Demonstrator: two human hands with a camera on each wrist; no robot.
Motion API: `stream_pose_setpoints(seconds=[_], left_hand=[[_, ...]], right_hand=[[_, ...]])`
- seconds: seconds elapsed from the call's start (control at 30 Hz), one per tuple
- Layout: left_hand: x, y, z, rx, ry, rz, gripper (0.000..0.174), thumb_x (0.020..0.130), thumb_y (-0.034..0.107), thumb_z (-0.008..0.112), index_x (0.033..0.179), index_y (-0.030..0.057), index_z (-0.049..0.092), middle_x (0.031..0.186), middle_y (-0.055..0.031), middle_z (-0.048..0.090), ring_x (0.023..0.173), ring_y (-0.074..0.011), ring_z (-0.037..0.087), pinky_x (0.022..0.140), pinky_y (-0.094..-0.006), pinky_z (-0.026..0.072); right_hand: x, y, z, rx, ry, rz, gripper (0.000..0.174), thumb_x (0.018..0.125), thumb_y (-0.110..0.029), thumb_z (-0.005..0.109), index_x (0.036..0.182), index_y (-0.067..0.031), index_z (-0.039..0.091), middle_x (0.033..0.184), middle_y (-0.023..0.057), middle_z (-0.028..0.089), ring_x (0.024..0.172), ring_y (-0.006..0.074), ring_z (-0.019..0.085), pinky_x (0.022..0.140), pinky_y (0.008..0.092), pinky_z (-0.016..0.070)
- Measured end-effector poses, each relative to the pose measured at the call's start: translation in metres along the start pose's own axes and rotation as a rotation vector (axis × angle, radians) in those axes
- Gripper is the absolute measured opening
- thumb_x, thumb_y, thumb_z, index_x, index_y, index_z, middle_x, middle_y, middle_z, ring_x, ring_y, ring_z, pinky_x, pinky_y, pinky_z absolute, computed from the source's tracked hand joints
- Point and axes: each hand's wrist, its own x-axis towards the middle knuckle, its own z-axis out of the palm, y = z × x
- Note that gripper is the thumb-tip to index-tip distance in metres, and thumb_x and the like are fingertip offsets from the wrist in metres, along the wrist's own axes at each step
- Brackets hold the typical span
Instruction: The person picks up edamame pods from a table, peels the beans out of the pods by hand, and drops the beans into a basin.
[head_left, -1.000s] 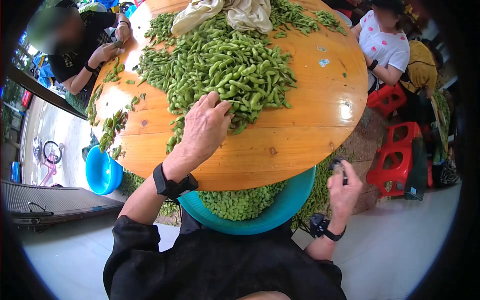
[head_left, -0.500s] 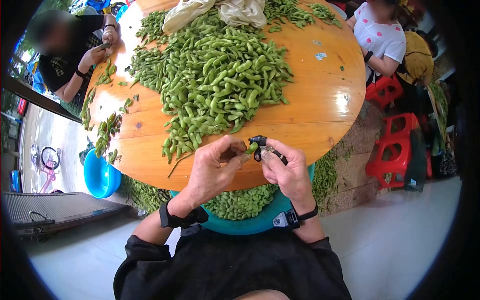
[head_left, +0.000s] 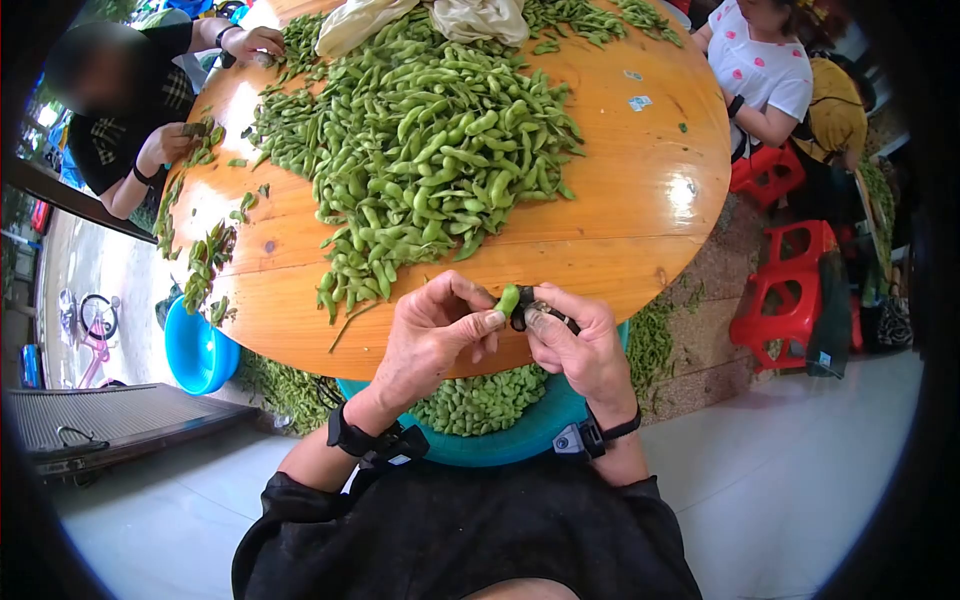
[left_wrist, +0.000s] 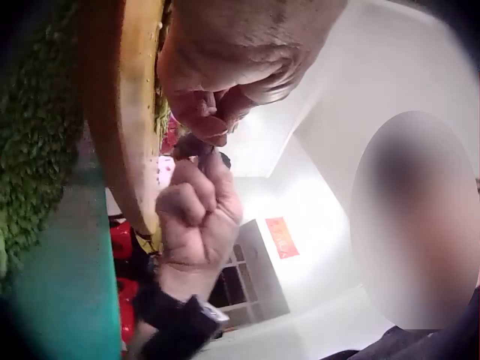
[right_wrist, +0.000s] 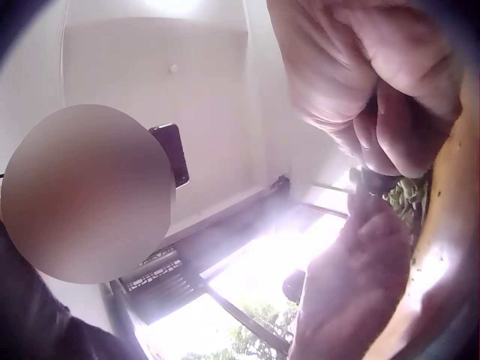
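In the head view my left hand (head_left: 430, 325) pinches a green soybean pod (head_left: 508, 299) between thumb and forefinger, over the table's near edge. Right beside it, my right hand (head_left: 580, 345) grips a small black tool (head_left: 517, 317) with a metal part, its end against the pod. The tool's exact kind cannot be told. Beyond both hands a big heap of soybean pods (head_left: 440, 160) covers the middle of the wooden table (head_left: 620, 200). Below them a teal basin (head_left: 490, 453) holds shelled green beans (head_left: 475, 405). Both wrist views show the hands meeting fingertip to fingertip.
Pale cloth (head_left: 480, 22) lies on the heap's far side. At the left sits a person (head_left: 110, 120) with hands on the table; another person (head_left: 760, 70) is at the right. A blue basin (head_left: 202, 345) and red stools (head_left: 790, 295) stand on the floor, among scattered greens.
My left hand has come back from the heap with a pod, and my right hand has swung in from the right to meet it. The pod now stands more upright against the tool.
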Motion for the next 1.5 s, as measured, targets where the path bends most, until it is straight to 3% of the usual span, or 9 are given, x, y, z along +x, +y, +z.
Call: stream_pose_setpoints(seconds=[0.5, 0.57, 0.67, 0.8, 1.0, 1.13, 1.2, 1.3, 1.5], left_hand=[[-0.003, -0.005, 0.012, 0.777, 0.098, 0.485, 0.013, 0.084, -0.005, 0.071, 0.085, 0.0000, 0.058, 0.080, -0.0046, 0.064, 0.069, -0.0115, 0.064, 0.062, -0.0242, 0.0534], [-0.008, -0.008, 0.010, 0.232, 0.041, 0.089, 0.016, 0.087, -0.001, 0.069, 0.094, 0.0029, 0.055, 0.079, -0.0053, 0.063, 0.063, -0.0131, 0.062, 0.053, -0.0242, 0.0490], [-0.003, -0.009, 0.005, -0.344, -0.168, -0.130, 0.022, 0.090, 0.003, 0.067, 0.103, 0.0058, 0.050, 0.078, -0.0053, 0.061, 0.060, -0.0134, 0.059, 0.049, -0.0231, 0.0437], [-0.002, -0.012, 0.003, -0.449, -0.245, -0.180, 0.024, 0.092, 0.004, 0.064, 0.107, 0.0066, 0.046, 0.077, -0.0048, 0.059, 0.062, -0.0145, 0.060, 0.049, -0.0230, 0.0440], [0.000, -0.007, 0.013, 0.146, -0.031, -0.102, 0.030, 0.091, 0.015, 0.071, 0.110, 0.0042, 0.051, 0.086, -0.0055, 0.064, 0.071, -0.0087, 0.062, 0.052, -0.0224, 0.0474], [-0.003, -0.005, 0.022, 0.209, 0.050, -0.111, 0.025, 0.090, 0.013, 0.070, 0.107, 0.0015, 0.055, 0.085, -0.0120, 0.068, 0.070, -0.0181, 0.068, 0.052, -0.0293, 0.0505], [-0.005, -0.009, 0.019, 0.982, 0.002, 0.347, 0.019, 0.091, 0.007, 0.066, 0.105, -0.0011, 0.057, 0.080, -0.0200, 0.068, 0.069, -0.0311, 0.069, 0.055, -0.0370, 0.0520], [-0.004, -0.012, 0.021, 1.004, -0.008, 0.397, 0.020, 0.091, 0.004, 0.063, 0.108, -0.0032, 0.055, 0.074, -0.0232, 0.064, 0.068, -0.0390, 0.066, 0.056, -0.0419, 0.0515], [-0.005, -0.011, 0.022, 1.097, -0.055, 0.350, 0.019, 0.094, 0.002, 0.057, 0.112, -0.0028, 0.053, 0.077, -0.0194, 0.066, 0.069, -0.0303, 0.070, 0.061, -0.0385, 0.0530]], right_hand=[[-0.007, 0.005, 0.005, -0.064, 0.047, -0.060, 0.026, 0.097, -0.004, 0.056, 0.119, 0.0093, 0.058, 0.078, -0.0006, 0.048, 0.057, 0.0037, 0.044, 0.047, 0.0203, 0.0344], [-0.008, 0.008, 0.002, 0.080, 0.014, -0.023, 0.025, 0.097, -0.004, 0.056, 0.119, 0.0082, 0.059, 0.078, -0.0005, 0.049, 0.056, 0.0037, 0.044, 0.047, 0.0201, 0.0335], [-0.007, 0.021, -0.009, 0.378, -0.064, 0.070, 0.024, 0.097, -0.004, 0.056, 0.119, 0.0060, 0.060, 0.078, -0.0003, 0.050, 0.056, 0.0038, 0.043, 0.047, 0.0198, 0.0319], [-0.009, 0.019, -0.012, 0.418, -0.117, 0.115, 0.022, 0.097, -0.004, 0.057, 0.117, 0.0046, 0.061, 0.080, -0.0008, 0.051, 0.056, 0.0047, 0.044, 0.046, 0.0217, 0.0328], [-0.009, 0.010, 0.001, -0.558, 0.077, -0.331, 0.022, 0.087, 0.000, 0.063, 0.107, 0.0069, 0.063, 0.078, 0.0087, 0.056, 0.061, 0.0180, 0.055, 0.054, 0.0293, 0.0434], [-0.014, 0.000, 0.009, -0.713, 0.112, -0.317, 0.021, 0.083, 0.002, 0.063, 0.103, 0.0076, 0.064, 0.080, 0.0134, 0.056, 0.065, 0.0237, 0.057, 0.059, 0.0308, 0.0459], [-0.014, -0.001, 0.010, -0.777, 0.117, -0.400, 0.019, 0.083, 0.002, 0.063, 0.101, 0.0075, 0.065, 0.080, 0.0130, 0.058, 0.065, 0.0240, 0.058, 0.059, 0.0315, 0.0465], [-0.013, 0.000, 0.009, -0.781, 0.120, -0.393, 0.019, 0.082, 0.003, 0.063, 0.100, 0.0077, 0.065, 0.080, 0.0135, 0.058, 0.066, 0.0240, 0.059, 0.060, 0.0323, 0.0472], [-0.010, 0.004, 0.005, -0.759, 0.126, -0.400, 0.017, 0.080, 0.004, 0.063, 0.097, 0.0086, 0.064, 0.077, 0.0122, 0.056, 0.067, 0.0216, 0.057, 0.062, 0.0298, 0.0449]])
